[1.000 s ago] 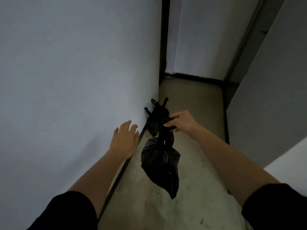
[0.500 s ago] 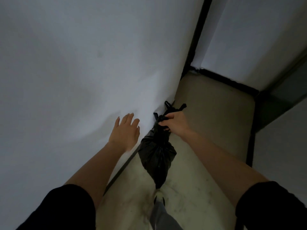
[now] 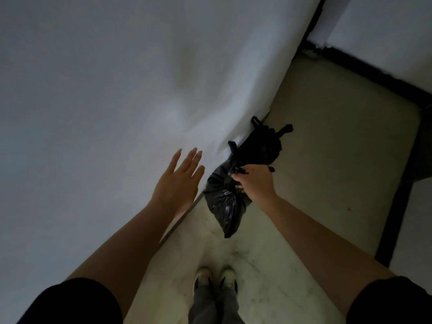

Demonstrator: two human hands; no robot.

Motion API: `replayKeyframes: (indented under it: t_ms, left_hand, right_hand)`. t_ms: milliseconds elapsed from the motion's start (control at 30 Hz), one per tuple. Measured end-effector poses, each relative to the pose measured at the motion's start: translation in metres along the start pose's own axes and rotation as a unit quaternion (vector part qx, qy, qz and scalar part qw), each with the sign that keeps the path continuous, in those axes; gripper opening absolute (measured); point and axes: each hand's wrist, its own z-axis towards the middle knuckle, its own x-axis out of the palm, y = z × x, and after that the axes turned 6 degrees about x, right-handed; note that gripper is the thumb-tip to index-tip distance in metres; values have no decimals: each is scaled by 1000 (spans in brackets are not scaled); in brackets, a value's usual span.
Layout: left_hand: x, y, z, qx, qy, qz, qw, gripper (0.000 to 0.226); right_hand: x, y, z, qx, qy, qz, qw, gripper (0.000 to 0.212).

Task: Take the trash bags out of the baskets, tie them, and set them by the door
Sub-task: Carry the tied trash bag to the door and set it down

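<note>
Moved: held bag is lower & closer to the wall than 1 s ago. Head looks more down too, so shoes now show at the bottom middle.
R fingers: curled tight, pinching the tied top of the held bag.
R hand: middle of the frame, back of hand up, just above the bag's fat part.
R arm: comes in from the lower right, nearly straight. R sleeve is black, at the corner.
L fingers: straight, a bit spread, hold nothing.
L hand: just left of the held bag, near the wall. Can't tell if it touches.
L arm: comes in from the lower left. L sleeve is black.
Held bag: tied, hangs from R hand, tip low over the floor. Can't tell if it touches down yet.
Other bag: tied too, sits on the floor by the wall, just behind the held bag.
Done, I think: 2 bags out & tied, 1 put down.
Left: set this one next to the other & let go. No baskets in view, so can't tell if more bags wait.
Door: can't tell which part it is.
</note>
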Motion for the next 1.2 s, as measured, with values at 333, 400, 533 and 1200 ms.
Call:
replayKeyframes:
  t_ms: [333,400,533,1200]
  left_hand:
    - [88,40,55,51,-2,177,983,53]
    - [96,39,61,60,-14,206,977,55]
    - [108,40,67,66,-50,239,967,66]
    - [114,43,70,49,-17,287,956,69]
  right_hand:
    - [64,-68,109,48,8,-9,999,17]
    - [76,-78,123,61,10,1,998,13]
    - [106,-97,143,99,13,-6,995,21]
    - [131,-117,170,163,92,-122,975,40]
